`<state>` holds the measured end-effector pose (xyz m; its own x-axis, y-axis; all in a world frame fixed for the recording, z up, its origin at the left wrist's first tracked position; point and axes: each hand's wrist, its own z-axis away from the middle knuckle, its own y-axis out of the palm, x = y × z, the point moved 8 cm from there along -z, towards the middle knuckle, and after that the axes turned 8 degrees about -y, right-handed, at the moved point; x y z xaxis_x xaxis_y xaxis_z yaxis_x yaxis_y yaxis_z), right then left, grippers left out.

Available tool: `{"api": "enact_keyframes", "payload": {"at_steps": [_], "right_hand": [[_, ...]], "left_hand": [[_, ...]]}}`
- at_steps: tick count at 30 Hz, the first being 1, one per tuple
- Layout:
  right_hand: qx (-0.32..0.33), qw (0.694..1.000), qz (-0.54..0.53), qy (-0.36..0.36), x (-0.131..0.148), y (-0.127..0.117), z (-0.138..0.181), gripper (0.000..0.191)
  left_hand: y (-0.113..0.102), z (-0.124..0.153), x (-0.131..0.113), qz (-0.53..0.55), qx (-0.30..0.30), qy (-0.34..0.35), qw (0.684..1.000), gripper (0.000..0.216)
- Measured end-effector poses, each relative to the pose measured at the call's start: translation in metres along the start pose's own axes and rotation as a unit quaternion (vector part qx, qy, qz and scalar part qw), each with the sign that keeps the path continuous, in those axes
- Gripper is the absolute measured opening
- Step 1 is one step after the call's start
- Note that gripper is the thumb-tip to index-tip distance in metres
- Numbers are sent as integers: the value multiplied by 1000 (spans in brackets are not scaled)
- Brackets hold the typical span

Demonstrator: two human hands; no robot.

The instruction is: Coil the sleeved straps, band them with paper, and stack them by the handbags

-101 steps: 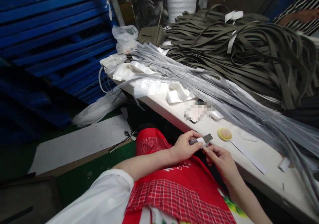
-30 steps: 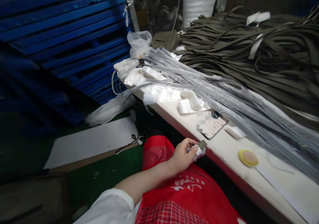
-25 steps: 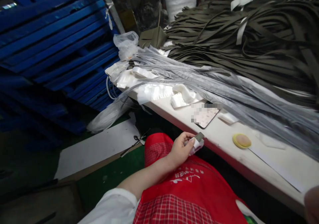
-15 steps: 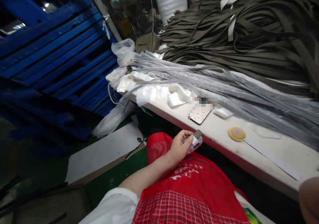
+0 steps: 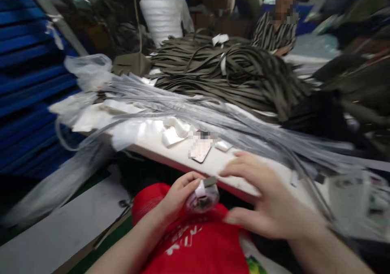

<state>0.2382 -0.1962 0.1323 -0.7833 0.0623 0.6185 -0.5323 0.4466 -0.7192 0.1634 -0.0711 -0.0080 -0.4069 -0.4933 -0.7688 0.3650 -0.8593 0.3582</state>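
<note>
My left hand [image 5: 179, 193] is closed on a short olive strap end [image 5: 209, 181] and a white tag [image 5: 201, 189], in front of the red apron [image 5: 198, 245]. Below the strap end, against the fingers, is a rounded, clear-looking bundle [image 5: 202, 201], too blurred to name. Just right of it my right hand [image 5: 265, 197] hovers open, fingers and thumb spread toward the bundle, holding nothing. Beyond both hands a phone [image 5: 201, 154] lies on the white table edge [image 5: 170, 158], partly pixelated.
Long grey strips [image 5: 213, 113] run along the table, with a heap of olive straps [image 5: 213, 75] behind. White ribbon [image 5: 173, 132] and plastic bags [image 5: 88, 69] lie left. Blue pallets [image 5: 27, 103] stand at far left. A co-worker in a striped shirt [image 5: 274, 32] is across the table.
My view has swung right and up, bringing the co-worker into sight. My right hand has come in from the right edge toward my left hand. The yellow disc on the table is no longer visible.
</note>
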Motion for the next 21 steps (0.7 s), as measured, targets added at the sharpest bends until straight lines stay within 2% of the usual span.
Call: {"api": "enact_keyframes", "payload": {"at_steps": [2,4,5,7,9,10,13,17,21], "right_hand": [[50,998,-12,33,-9,21,4,74],[66,994,-43,78,-29,47,11,75],[60,992,-50,94,-39,57,16,71],[32,992,-45,111,-52,70,25,64],[14,991,-28,127,-57,74,35,56],[13,990,-17,136,-58,73,39,53],[41,988,1,152,-63,73,47,44],[108,982,-48,150,-69,90,57,41],[108,979,-67,159,-71,103,72,39]], "left_hand": [[11,-3,6,-30,54,-29,998,39],[18,-12,12,-43,78,-12,996,41],[19,-17,13,-56,68,11,996,41],[18,-27,11,-96,10,73,993,39],[18,-31,10,-133,-51,119,983,37],[20,-33,13,-139,-63,125,980,37],[27,-43,32,-132,-57,90,986,27],[21,-47,65,-86,-99,-12,991,11],[25,-41,76,-51,-93,-54,993,10]]}}
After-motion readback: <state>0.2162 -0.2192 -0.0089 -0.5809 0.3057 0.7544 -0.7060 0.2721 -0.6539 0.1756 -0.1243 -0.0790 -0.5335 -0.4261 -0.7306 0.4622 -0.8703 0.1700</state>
